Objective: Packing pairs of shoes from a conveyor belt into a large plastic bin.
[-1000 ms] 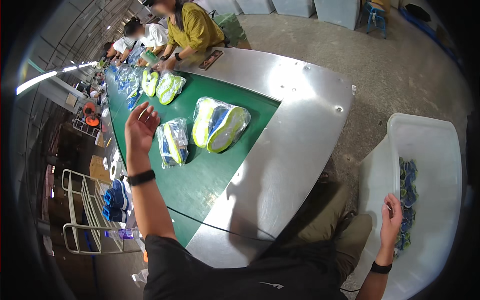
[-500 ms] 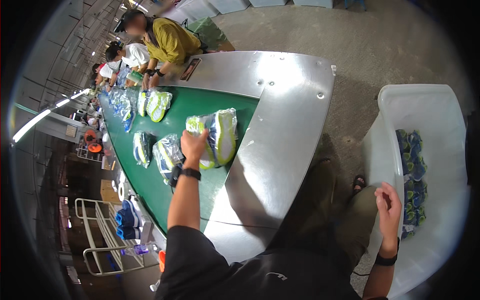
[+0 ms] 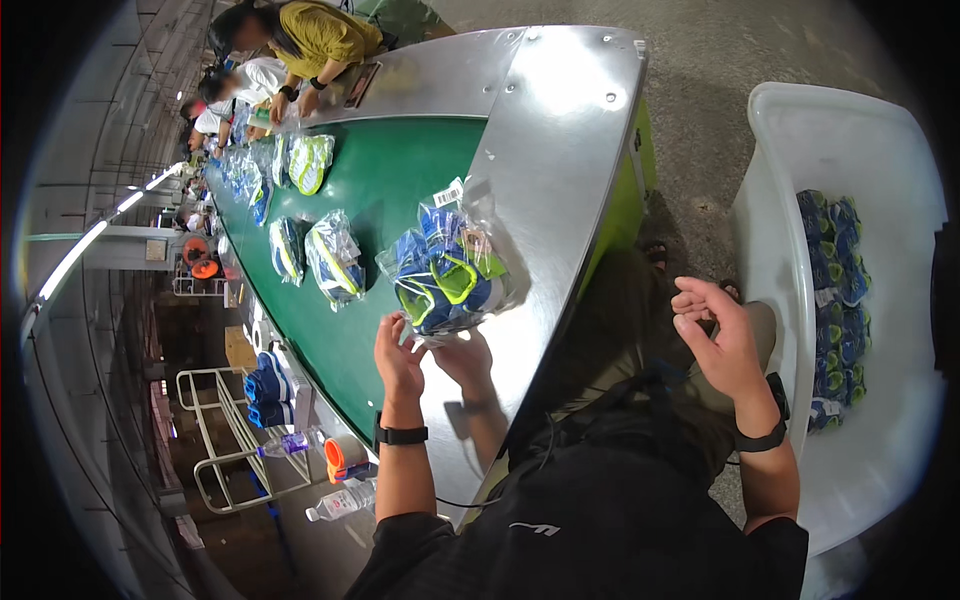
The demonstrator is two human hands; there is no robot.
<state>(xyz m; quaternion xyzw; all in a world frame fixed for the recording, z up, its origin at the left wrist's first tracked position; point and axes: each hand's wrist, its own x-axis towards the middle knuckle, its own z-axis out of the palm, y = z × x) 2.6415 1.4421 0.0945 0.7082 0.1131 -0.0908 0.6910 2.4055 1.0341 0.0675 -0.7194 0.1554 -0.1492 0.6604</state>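
A clear plastic bag holding a pair of blue and green shoes (image 3: 445, 275) lies at the near edge of the green conveyor belt (image 3: 400, 180), partly on the steel side panel (image 3: 560, 130). My left hand (image 3: 398, 355), with a black wristband, grips the bag's lower edge; the polished steel mirrors the hand. My right hand (image 3: 715, 340) hovers over my lap beside the white tub (image 3: 770, 230), fingers apart and holding nothing.
More bagged shoes (image 3: 335, 260) lie along the belt toward the far end, where other people (image 3: 300, 40) work. The white tub holds several bagged blue shoes (image 3: 835, 290). At the lower left are a metal rack (image 3: 230, 450), an orange tape roll (image 3: 338, 455) and a bottle (image 3: 345, 500).
My left hand came down from above the belt, took hold of a bag of shoes and drew it toward me onto the steel edge. My right hand lifted out of the tub, empty.
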